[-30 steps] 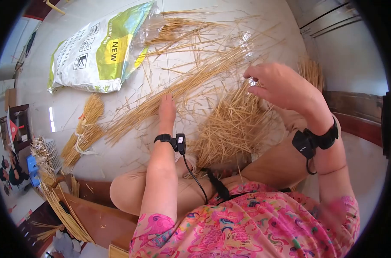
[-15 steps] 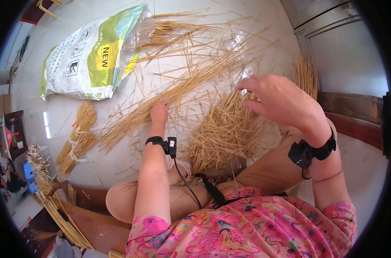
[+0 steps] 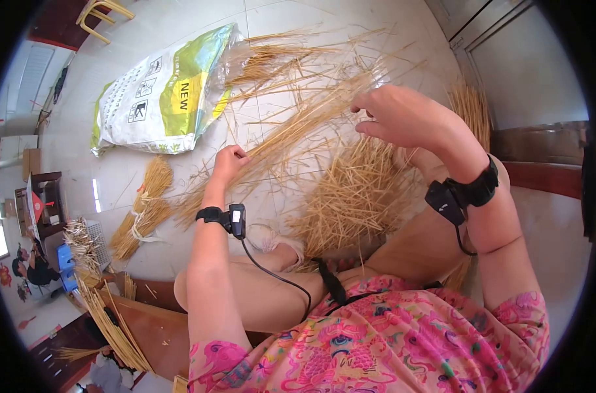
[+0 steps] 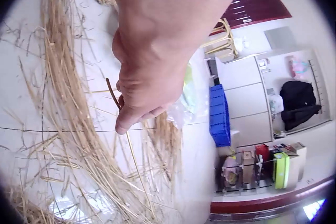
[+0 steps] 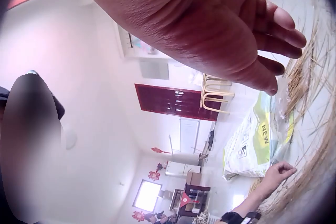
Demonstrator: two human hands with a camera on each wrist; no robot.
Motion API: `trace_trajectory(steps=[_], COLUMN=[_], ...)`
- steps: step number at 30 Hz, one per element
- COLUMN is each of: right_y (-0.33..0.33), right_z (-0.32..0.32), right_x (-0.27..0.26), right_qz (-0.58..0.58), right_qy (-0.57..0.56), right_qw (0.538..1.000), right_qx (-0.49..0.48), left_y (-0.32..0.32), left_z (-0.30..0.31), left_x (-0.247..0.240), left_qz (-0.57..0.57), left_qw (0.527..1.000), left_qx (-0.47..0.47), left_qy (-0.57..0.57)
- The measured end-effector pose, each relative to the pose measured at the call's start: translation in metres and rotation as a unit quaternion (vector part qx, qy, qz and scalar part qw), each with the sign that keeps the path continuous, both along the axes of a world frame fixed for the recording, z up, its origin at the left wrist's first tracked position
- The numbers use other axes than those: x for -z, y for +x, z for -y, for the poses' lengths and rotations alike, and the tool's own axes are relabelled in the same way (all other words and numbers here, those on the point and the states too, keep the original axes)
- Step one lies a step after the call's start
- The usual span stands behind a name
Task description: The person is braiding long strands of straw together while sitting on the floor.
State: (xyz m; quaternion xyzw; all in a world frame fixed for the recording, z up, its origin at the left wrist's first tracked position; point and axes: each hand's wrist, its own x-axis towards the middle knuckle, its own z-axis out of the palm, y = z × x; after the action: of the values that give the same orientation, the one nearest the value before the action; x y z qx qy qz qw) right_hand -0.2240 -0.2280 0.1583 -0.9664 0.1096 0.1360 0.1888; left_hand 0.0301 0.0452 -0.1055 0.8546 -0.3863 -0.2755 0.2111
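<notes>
My left hand (image 3: pixel 228 164) is raised over the near-left edge of a long row of straw (image 3: pixel 295 131) on the floor. Between its thumb and fingers it pinches a thin straw stalk (image 4: pixel 137 167), which runs out on both sides of the hand in the left wrist view. My right hand (image 3: pixel 397 118) hovers at the far end of a heap of short straw (image 3: pixel 350 196), fingers loosely bent and apart from the thumb. Nothing shows between those fingers in the right wrist view (image 5: pixel 262 45).
A white and green bag (image 3: pixel 164 98) lies beyond the left hand, with more straw at its open mouth. A tied straw bundle (image 3: pixel 141 213) rests nearer, on the left. Another bundle (image 3: pixel 469 111) leans by a metal door at right. Wooden furniture (image 3: pixel 157 327) stands at lower left.
My left hand has come off the long straw row, moving left toward the bag. The right hand holds nearly the same pose. The head view has shifted slightly.
</notes>
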Motion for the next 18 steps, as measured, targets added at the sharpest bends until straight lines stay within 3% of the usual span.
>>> trace_trajectory(steps=[3, 7, 11, 14, 18], right_y=[0.000, 0.004, 0.003, 0.004, 0.002], right_z=[0.003, 0.007, 0.017, 0.025, 0.026], right_x=[0.002, -0.001, 0.002, 0.003, -0.004], right_qz=[-0.002, -0.021, 0.008, 0.015, 0.006], right_qy=[0.007, -0.001, -0.034, -0.033, -0.055], right_qw=[1.000, 1.000, 0.999, 0.998, 0.995], right_qx=[0.011, 0.021, 0.025, 0.044, 0.085], left_y=[0.003, -0.005, -0.028, -0.019, -0.015], left_z=[0.006, 0.008, -0.001, -0.027, -0.058], left_x=[-0.044, -0.114, -0.186, -0.214, -0.244], left_qz=[-0.016, 0.106, 0.092, 0.176, 0.188], left_qw=[1.000, 0.988, 0.987, 0.981, 0.976], left_qx=[-0.004, 0.080, 0.039, 0.052, -0.068], left_qy=[0.012, -0.076, -0.123, -0.067, -0.088])
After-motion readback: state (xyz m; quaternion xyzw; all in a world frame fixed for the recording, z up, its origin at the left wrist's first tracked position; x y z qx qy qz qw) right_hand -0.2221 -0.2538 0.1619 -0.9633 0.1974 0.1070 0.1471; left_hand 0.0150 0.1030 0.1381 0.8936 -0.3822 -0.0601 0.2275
